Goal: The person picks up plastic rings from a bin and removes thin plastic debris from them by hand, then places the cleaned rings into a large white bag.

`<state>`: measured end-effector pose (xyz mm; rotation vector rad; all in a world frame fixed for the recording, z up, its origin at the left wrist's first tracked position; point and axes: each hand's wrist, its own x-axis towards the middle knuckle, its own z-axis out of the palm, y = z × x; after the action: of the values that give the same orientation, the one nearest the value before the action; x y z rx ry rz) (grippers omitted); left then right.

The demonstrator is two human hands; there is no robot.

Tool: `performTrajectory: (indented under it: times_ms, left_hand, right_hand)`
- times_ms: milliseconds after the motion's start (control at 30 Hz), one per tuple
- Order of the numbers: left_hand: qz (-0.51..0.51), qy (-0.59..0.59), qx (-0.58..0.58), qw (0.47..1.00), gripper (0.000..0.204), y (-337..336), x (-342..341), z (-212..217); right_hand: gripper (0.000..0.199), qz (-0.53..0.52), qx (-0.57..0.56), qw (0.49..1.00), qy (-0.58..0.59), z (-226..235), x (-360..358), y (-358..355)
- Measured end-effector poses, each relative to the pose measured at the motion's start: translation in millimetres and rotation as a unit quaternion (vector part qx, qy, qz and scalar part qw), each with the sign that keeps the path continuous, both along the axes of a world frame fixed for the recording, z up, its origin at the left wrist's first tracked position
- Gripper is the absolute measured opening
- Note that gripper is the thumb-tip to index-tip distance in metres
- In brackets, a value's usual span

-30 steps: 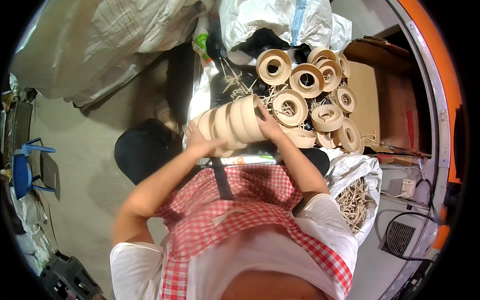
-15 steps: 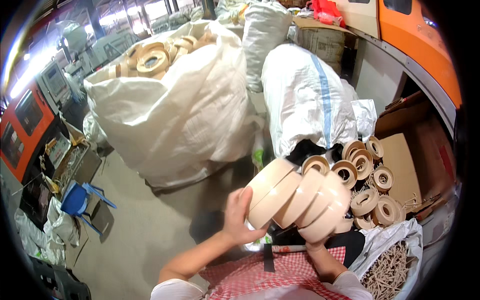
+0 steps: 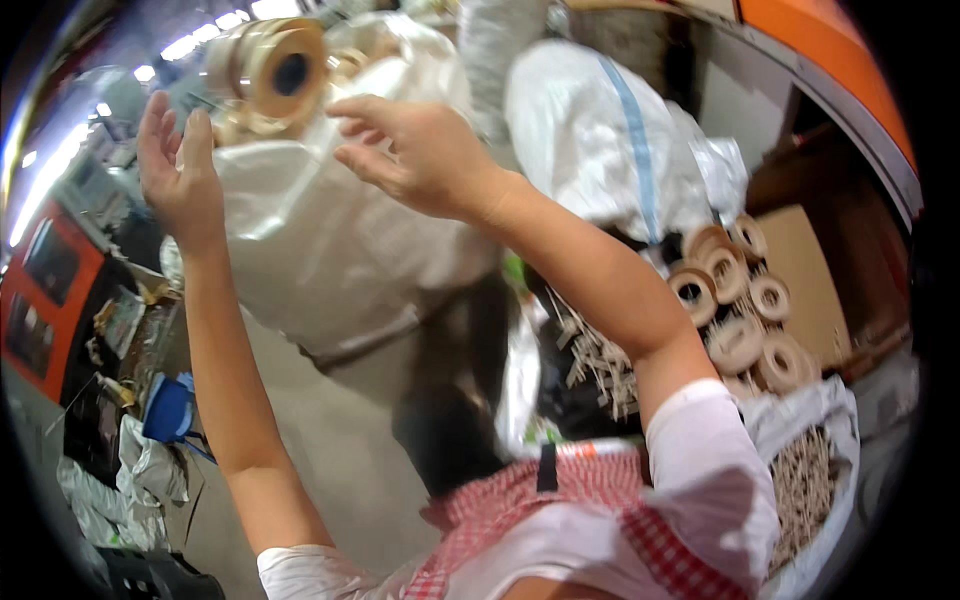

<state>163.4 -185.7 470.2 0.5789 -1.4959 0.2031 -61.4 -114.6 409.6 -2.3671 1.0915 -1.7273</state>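
Observation:
A stack of beige plastic rings (image 3: 225,62), blurred by motion, is over the mouth of the large white sack (image 3: 350,220) at the far left; whether it rests on the rings inside cannot be made out. My left hand (image 3: 182,175) is raised at the sack's left side, fingers up and apart, nothing in it. Across from it, my right hand (image 3: 425,155) reaches over the sack's rim with fingers loosely spread, also holding nothing. A gap shows between each hand and the stack.
More beige rings (image 3: 735,345) lie at the right by a cardboard sheet (image 3: 800,270). Small beige sticks (image 3: 600,365) are scattered on black material; an open bag (image 3: 805,480) holds many more. A full white sack with a blue stripe (image 3: 590,140) stands behind. A blue stool (image 3: 168,408) is at left.
Both hands have moved from in front of my body up and far left to the large sack. They have let go of the ring stack, and my view has shifted.

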Motion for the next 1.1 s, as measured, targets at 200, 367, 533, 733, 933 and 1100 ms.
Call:
performTrajectory:
  times_ms: [200,367,533,733,933,1100]
  left_hand:
    - [-0.313,-0.142,0.451,0.823,0.028,36.9,-82.5,-193.9]
    - [-0.459,-0.119,0.598,0.646,0.033,44.9,-150.3,-334.6]
    - [-0.401,-0.156,0.614,0.662,0.037,49.4,-177.8,-375.6]
    - [-0.357,-0.178,0.589,0.702,0.042,46.7,-204.7,-365.2]
    - [-0.447,-0.227,0.633,0.59,0.054,74.6,-233.0,-365.7]
    - [-0.46,-0.206,0.482,0.717,0.082,92.7,-251.7,-394.4]
  right_hand:
    - [0.042,-0.207,0.356,0.903,0.12,-284.0,-158.7,24.4]
    - [0.046,-0.362,0.481,0.764,0.23,-388.5,-209.4,125.5]
    - [0.063,-0.488,0.641,0.568,0.169,-405.2,-226.7,141.8]
    - [0.059,-0.438,0.675,0.575,0.145,-431.4,-249.5,168.2]
    - [0.037,-0.231,0.382,0.628,-0.638,-330.5,-201.0,125.1]
    - [0.039,-0.075,0.34,0.675,-0.651,-319.1,-146.6,101.6]
